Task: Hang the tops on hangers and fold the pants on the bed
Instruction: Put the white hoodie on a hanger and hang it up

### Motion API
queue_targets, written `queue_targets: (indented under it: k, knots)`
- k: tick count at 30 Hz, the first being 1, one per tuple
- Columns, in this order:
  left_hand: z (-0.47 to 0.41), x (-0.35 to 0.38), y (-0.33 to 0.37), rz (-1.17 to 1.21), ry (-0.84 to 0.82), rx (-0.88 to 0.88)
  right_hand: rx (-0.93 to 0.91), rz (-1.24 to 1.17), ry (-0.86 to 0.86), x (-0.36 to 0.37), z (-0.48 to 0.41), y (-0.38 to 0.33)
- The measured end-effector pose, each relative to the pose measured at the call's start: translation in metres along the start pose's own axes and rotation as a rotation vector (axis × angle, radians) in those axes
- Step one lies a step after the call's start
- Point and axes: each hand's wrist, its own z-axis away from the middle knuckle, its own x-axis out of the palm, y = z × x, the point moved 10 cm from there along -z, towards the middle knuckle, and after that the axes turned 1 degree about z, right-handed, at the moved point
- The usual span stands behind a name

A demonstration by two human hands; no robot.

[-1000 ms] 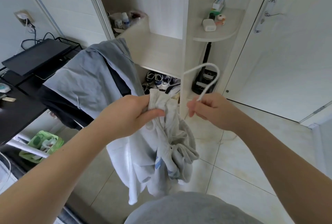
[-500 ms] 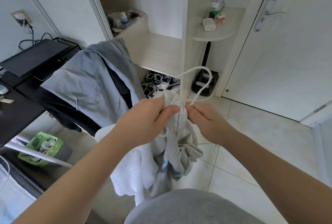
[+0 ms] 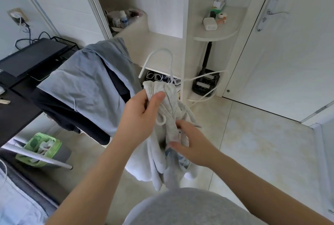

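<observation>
Top (image 3: pixel 168 98) now had the hanger (image 3: pixel 161 49) hook standing through its neck; our right hand (image 3: pixel 193 145) had left the hook and pinched fabric lower, left hand (image 3: pixel 142 114) fingers clutching the collar.

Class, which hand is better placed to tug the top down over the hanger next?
Right, probably: the right hand grips the top low down, while the left hand is occupied holding its bunched neck below the hanger hook.

You are seeing soft, even daylight with only faint shadows; the wide lens is bowing the door (image 3: pixel 289 53) at the edge.
</observation>
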Motion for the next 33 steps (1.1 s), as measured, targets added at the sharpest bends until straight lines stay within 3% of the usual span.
queue_targets:
  k: [4, 9, 13, 16, 21, 24, 29, 33]
  knots:
    - [-0.002, -0.001, -0.001, 0.059, 0.007, -0.01, 0.111, 0.053, 0.021, 0.005, -0.01, 0.025]
    - [-0.006, -0.003, -0.003, 0.069, -0.039, -0.003, 0.285, 0.296, -0.182, 0.011, -0.006, 0.075]
    - [-0.006, -0.005, -0.01, 0.022, -0.113, -0.024, 0.328, 0.559, -0.252, 0.001, -0.005, 0.103]
    - [-0.003, -0.009, -0.016, -0.014, -0.176, -0.029, 0.274, 0.708, -0.248, -0.018, -0.007, 0.105]
    - [0.006, -0.019, -0.035, -0.061, -0.315, -0.125, 0.218, 0.794, -0.045, -0.077, -0.007, 0.099]
    - [0.008, -0.025, -0.053, -0.024, -0.373, -0.202, 0.076, 0.82, 0.076, -0.101, -0.009, 0.088]
    - [0.011, -0.009, -0.071, -0.19, -0.508, -0.268, -0.032, 0.618, 0.165, -0.115, -0.019, 0.041]
    - [0.004, 0.021, -0.051, -0.268, -0.503, -0.16, -0.233, 0.404, -0.009, -0.07, -0.027, -0.034]
